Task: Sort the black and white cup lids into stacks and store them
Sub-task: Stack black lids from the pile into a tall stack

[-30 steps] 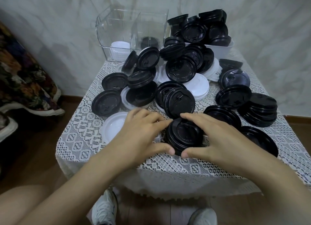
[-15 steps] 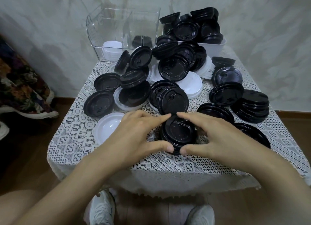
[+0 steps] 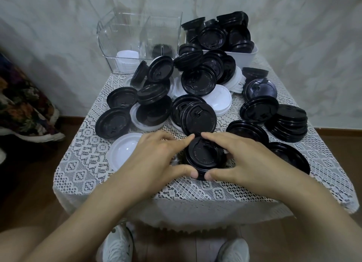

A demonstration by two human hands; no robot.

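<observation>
Stack of black lids (image 3: 204,157) lies flat, tops up, near the front edge of the tabletop (image 3: 88,163), sip flap toward the far side. Left hand (image 3: 154,158) and right hand (image 3: 244,158) curl round it from either side, fingers (image 3: 182,143) grasping its rim, thumbs nearly meeting. Embossed lettering is too small to read

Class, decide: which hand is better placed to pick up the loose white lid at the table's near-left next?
Left, probably. The left hand lies beside the white lid; the right hand sits beyond the black stack both grip.
</observation>
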